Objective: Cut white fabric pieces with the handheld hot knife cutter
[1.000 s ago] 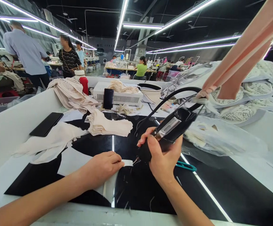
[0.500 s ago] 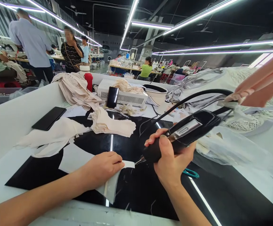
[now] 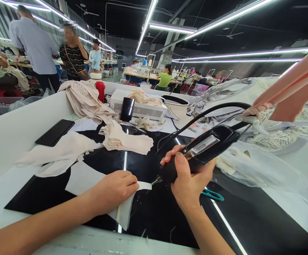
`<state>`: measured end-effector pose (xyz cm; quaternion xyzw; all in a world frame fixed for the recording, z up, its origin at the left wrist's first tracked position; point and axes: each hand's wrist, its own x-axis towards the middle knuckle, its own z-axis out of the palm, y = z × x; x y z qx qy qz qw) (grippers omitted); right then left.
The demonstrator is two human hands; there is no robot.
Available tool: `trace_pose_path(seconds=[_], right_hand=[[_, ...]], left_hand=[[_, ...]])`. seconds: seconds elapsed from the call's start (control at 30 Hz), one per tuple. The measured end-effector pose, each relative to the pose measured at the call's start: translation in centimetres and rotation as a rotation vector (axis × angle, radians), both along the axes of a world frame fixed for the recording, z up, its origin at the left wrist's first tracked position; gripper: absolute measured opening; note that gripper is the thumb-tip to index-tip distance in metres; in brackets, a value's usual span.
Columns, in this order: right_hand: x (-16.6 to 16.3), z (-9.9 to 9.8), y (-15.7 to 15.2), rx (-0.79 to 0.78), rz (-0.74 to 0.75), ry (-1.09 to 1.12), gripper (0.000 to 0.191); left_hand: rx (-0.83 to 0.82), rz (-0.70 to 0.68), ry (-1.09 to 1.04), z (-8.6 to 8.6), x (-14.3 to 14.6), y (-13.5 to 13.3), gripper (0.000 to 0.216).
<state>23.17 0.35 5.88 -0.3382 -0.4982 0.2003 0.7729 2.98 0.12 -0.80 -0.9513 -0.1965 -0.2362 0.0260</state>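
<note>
Sewing workshop beyond white counter (image 3: 103, 238). White strip (image 3: 145, 185) on black sheet (image 3: 164, 226), likely light, limp; left hand (image 3: 120, 187) pinching near end. Black tool (image 3: 207, 145) at strip's 2 o'clock, right hand (image 3: 189, 177) wrapped round; probably rigid, hefty, best held by body. Fabric stack (image 3: 127, 140) at 11, cable (image 3: 196, 118) arching at 1–2.

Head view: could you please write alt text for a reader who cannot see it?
Right hand holds a black corded tool, its metal tip at the end of a white strip held by the left hand. Stacked cream fabric pieces lie beyond.
</note>
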Motion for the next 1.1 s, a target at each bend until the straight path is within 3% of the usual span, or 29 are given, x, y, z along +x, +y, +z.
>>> trace_pose_path(seconds=[0.47, 0.8, 1.1], right_hand=[[-0.8, 0.6, 0.3, -0.016, 0.027, 0.051, 0.035], [-2.4, -0.3, 0.9, -0.012, 0.095, 0.049, 0.034], [-1.4, 0.4, 0.6, -0.027, 0.029, 0.045, 0.037]], left_hand=[[0.014, 0.002, 0.022, 0.1, 0.0, 0.0, 0.019], [0.012, -0.009, 0.007, 0.1, 0.0, 0.1, 0.018], [-0.016, 0.006, 0.035, -0.2, 0.0, 0.0, 0.018]])
